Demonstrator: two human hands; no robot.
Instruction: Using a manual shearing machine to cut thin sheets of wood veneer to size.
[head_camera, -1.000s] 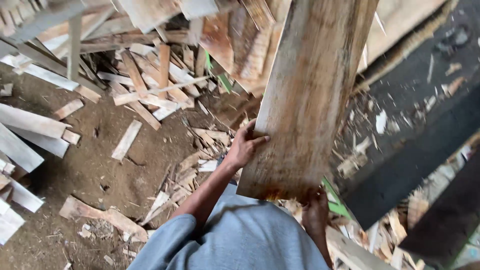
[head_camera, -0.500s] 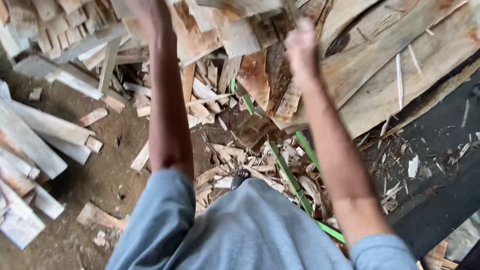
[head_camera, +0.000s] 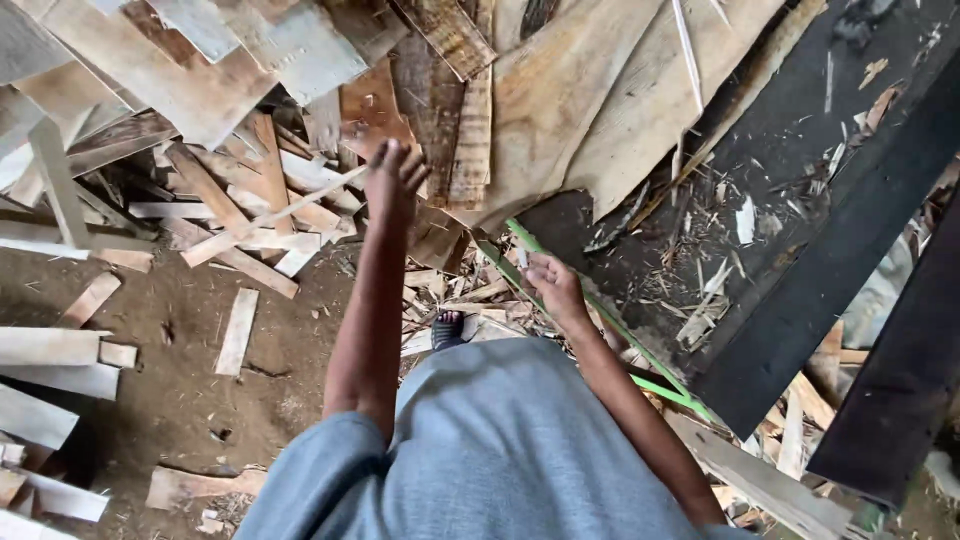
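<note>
1. The left hand reaches out with fingers spread, holding nothing, over the pile of scrap boards; a thin wood strip lies just below it.
2. The right hand is loosely curled beside the green strap; whether it grips anything I cannot tell.
3. Wide plywood sheets lean behind; dark beams cross at right; splinters litter the dirt floor.

Two hands show: the left hand raised over the scrap-wood pile, the right hand lower, beside the pile. One green strip runs past it. Two dark beams lie right of the pile. One sandalled foot shows below it. The pile's boards and offcuts are too many to count.
</note>
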